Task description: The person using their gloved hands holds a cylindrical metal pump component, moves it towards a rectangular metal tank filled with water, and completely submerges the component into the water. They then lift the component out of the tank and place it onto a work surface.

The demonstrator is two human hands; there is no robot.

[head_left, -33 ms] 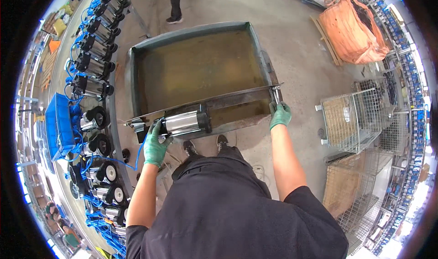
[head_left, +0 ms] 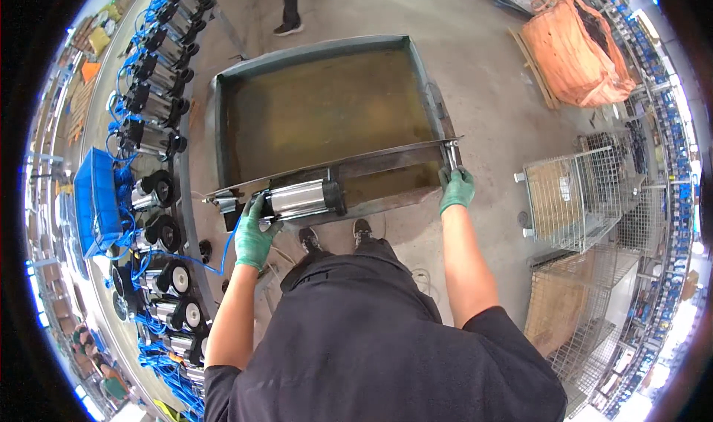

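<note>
A shiny steel cylindrical pump with black ends [head_left: 297, 200] lies sideways along the near side of a large metal tank [head_left: 220, 136] of murky brownish water. My left hand [head_left: 255, 238], in a green glove, grips the pump's black left end, thumb and fingers to either side. At the tank's near right corner, my green-gloved right hand [head_left: 457, 189] is closed round a slim metal lever [head_left: 451, 154] beside the end of a long bar [head_left: 371, 154] that spans the tank. A small metal fitting [head_left: 225, 201] sits at the bar's left end. My palms hide what lies under them.
Rows of similar pumps [head_left: 152, 102] with blue cables line the left, beside a blue crate [head_left: 96, 203]. Wire cages [head_left: 572, 192] stand at right, and an orange bulk bag [head_left: 575, 50] sits on a pallet at far right. Another person's legs [head_left: 290, 6] show beyond the tank.
</note>
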